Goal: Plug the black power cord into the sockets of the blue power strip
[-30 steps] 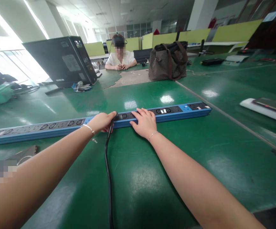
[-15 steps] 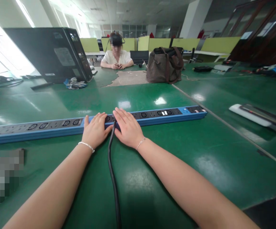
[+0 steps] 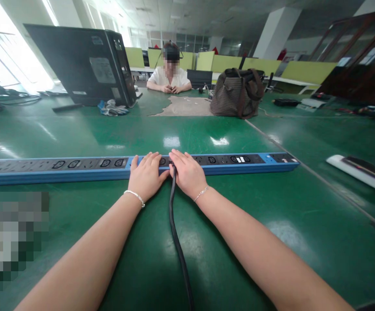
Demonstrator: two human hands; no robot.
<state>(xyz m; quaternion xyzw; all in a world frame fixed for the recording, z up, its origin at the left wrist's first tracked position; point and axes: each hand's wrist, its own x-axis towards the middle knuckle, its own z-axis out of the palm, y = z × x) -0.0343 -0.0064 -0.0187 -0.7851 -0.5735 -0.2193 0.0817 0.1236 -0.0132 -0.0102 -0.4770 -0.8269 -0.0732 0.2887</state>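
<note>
A long blue power strip [image 3: 86,176] with black sockets lies across the green table. My left hand [image 3: 146,173] rests over its middle, the fingers on the top face and the thumb along the front edge, holding the strip. Right beside it, my right hand [image 3: 189,173] is closed around the plug at the end of a black power cord [image 3: 178,235]. The plug sits at a socket and is mostly covered by my fingers, so how deep it sits cannot be seen. From there the cord runs down toward me between my forearms.
Behind the strip stand a black computer tower [image 3: 83,65], work gloves [image 3: 113,108] and a brown bag [image 3: 229,95]. A person [image 3: 168,77] sits across the green table [image 3: 135,134]. A white-and-black bar-shaped object [image 3: 352,168] lies to the right.
The view has shifted, so the strip and hands appear farther right. My right hand's fingers have moved from lying over the plug to curling beside it. My left hand stays on the strip.
</note>
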